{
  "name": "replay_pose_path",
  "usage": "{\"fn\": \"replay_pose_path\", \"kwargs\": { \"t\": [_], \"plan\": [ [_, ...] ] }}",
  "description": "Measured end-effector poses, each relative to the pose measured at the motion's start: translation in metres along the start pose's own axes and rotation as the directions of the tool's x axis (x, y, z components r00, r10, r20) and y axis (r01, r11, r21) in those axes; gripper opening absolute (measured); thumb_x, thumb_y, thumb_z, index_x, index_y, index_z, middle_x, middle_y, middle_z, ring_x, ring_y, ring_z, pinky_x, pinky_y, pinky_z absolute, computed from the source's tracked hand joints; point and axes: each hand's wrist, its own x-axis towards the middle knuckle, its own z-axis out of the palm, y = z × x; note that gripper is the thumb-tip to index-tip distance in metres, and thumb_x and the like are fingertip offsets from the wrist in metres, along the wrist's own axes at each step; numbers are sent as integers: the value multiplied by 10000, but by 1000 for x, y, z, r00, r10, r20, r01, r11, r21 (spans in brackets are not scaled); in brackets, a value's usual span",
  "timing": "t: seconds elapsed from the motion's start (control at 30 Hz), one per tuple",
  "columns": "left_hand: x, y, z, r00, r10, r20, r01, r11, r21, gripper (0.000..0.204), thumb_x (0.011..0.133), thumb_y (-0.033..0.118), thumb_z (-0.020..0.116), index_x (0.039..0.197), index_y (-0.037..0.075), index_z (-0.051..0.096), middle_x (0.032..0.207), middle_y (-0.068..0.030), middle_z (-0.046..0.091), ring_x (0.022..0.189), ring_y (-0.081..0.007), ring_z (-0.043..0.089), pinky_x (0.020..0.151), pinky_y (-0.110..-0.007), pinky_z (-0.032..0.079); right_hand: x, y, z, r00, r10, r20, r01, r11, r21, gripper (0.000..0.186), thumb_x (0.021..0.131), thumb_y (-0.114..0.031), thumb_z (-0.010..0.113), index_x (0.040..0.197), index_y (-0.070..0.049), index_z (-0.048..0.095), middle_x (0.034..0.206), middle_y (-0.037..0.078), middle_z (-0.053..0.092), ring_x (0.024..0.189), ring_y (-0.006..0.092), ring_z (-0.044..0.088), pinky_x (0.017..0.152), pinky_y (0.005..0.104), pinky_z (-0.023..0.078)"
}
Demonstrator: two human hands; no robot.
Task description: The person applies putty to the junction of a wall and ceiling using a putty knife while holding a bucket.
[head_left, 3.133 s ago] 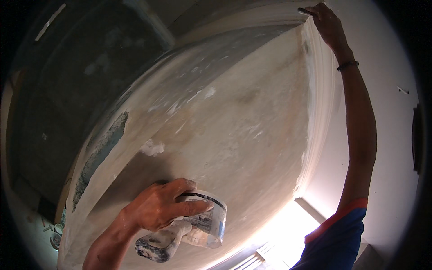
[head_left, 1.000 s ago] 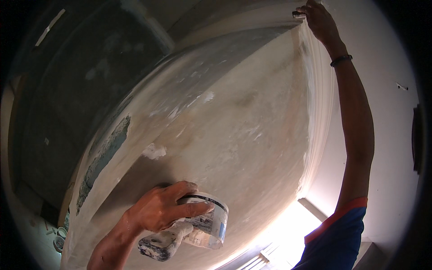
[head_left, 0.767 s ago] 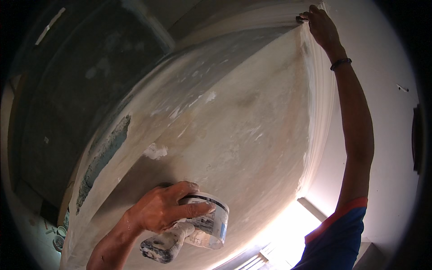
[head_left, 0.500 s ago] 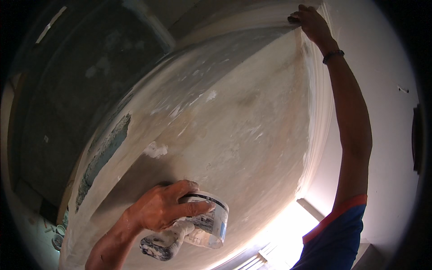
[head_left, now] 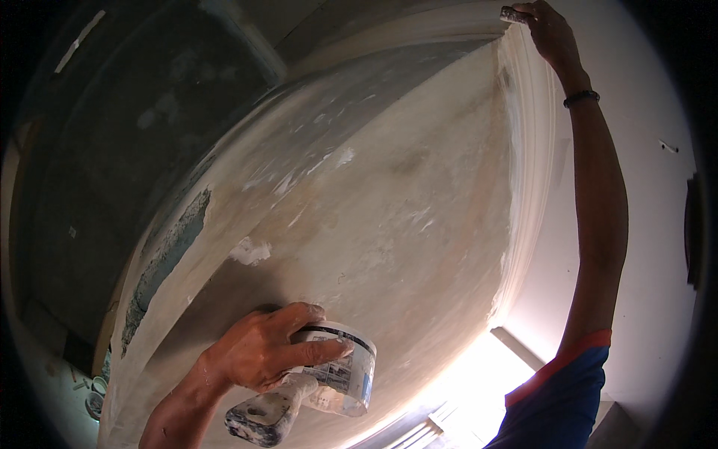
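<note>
My left hand (head_left: pixel 262 348) is closed around a white plastic tub (head_left: pixel 351 374) with printed sides and a dark band below its rim. Beneath the same hand a putty-caked scraper handle (head_left: pixel 262 419) juts out; its blade cannot be made out. High at the upper right, my right hand (head_left: pixel 557 37) grips a small dark piece smeared with white (head_left: pixel 514 14), whose exact kind is unclear. It is at the corner where the plastered wall (head_left: pixel 389 179) meets the ceiling moulding (head_left: pixel 532 187).
A white ceiling (head_left: pixel 636 202) spreads at the right. Bright light comes from an opening (head_left: pixel 464 389) at the lower right. A rough grey-green recess (head_left: pixel 168 262) runs along the wall's left part. Far below left, small containers (head_left: pixel 96 396) stand on the floor.
My right hand has shifted right and slightly up, and the dark piece in it shows more plainly. My left hand, with the tub and scraper, has moved slightly left and down.
</note>
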Motion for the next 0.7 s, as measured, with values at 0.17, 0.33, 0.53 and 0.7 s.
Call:
{"fn": "replay_pose_path", "kwargs": {
  "t": [0.17, 0.33, 0.53, 0.7],
  "plan": [
    [-1, -1, 1, 1000, 9, -27, -10, 1000, -20, 479, 802, 218, 705, 1277, 277, 683, 1087, -202, 654, 803, -263, 705, 635, -360, 602, 3, -2, 12, 994, 25, 104, -16, 996, -82, 265, 953, 34, 464, 954, -2, 726, 1052, 108, 728, 1018, 268, 675, 921, 385, 534],
    [0, 0, 1, 999, 20, -25, -20, 1000, 19, 524, 772, 159, 726, 1282, 273, 681, 1094, -204, 655, 807, -262, 709, 641, -358, 606, -2, -3, 16, 992, -74, 107, 111, 911, -398, 275, 949, 21, 488, 999, -46, 750, 1072, 102, 724, 1083, 263, 644, 962, 396, 510],
    [1, 3, -1, 1000, 12, -14, -12, 1000, 25, 537, 762, 144, 732, 1279, 277, 682, 1102, -205, 655, 822, -261, 716, 660, -353, 613, 2, 11, 27, 987, -89, 131, 134, 906, -401, 253, 971, -54, 532, 1052, -94, 768, 1118, 90, 689, 1075, 269, 621, 990, 405, 500],
    [1, 6, -2, 999, -1, -38, 2, 1000, 18, 491, 783, 175, 722, 1264, 269, 691, 1107, -205, 655, 837, -276, 720, 677, -362, 617, 4, -17, 40, 969, -64, 240, 161, 899, -407, 217, 985, -153, 565, 1045, -110, 769, 1103, 88, 692, 1083, 269, 627, 994, 400, 498]
  ]
}}
